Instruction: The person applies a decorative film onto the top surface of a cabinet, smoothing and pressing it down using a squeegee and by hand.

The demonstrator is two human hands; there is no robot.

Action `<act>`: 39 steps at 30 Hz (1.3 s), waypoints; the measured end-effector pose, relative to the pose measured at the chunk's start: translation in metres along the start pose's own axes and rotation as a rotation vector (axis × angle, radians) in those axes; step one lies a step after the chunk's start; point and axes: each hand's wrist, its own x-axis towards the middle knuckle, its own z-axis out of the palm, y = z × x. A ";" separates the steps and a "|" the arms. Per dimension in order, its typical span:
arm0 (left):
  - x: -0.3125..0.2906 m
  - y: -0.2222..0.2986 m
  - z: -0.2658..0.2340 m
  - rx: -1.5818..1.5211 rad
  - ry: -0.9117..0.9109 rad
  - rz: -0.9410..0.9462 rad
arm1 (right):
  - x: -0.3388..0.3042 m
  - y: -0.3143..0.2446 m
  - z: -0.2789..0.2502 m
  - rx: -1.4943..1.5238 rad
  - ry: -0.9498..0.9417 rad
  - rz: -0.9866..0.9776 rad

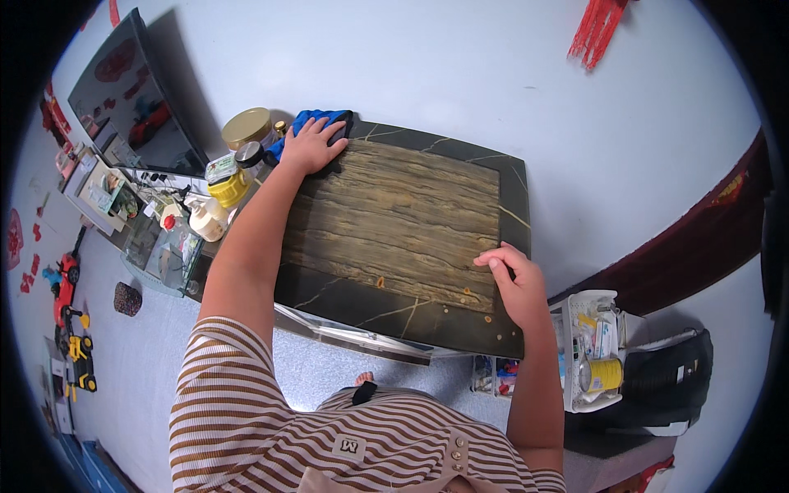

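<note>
My left hand [311,149] lies on a bunched blue cloth [325,117] with dark edging, at the far left of a dark cabinet top [411,322]. Its fingers are spread, palm down. Over the right edge of the brown wood-grain panel [394,218] in that top, my right hand [519,283] is closed, thumb near the forefinger. Whether anything is between its fingers I cannot tell. Several small round orange and pale bits lie around the panel's near edge, one orange bit [466,290] just left of my right hand.
Left of the cloth stand a gold-lidded jar [247,128], a yellow tub [229,189], a cream bottle [207,220] and a glass tank [168,253]. A dark television screen [136,99] rises behind them. At right sits a white basket [593,403] of packages beside a black bag [670,382].
</note>
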 end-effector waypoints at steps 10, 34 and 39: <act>-0.048 0.032 -0.003 -0.024 0.032 0.024 | -0.002 0.006 0.001 0.082 -0.006 -0.001; -0.230 0.150 -0.039 -0.103 -0.012 0.116 | -0.006 0.005 0.002 -0.004 0.020 -0.163; -0.146 0.105 -0.016 -0.072 0.001 -0.047 | -0.005 0.004 0.001 -0.006 0.036 -0.151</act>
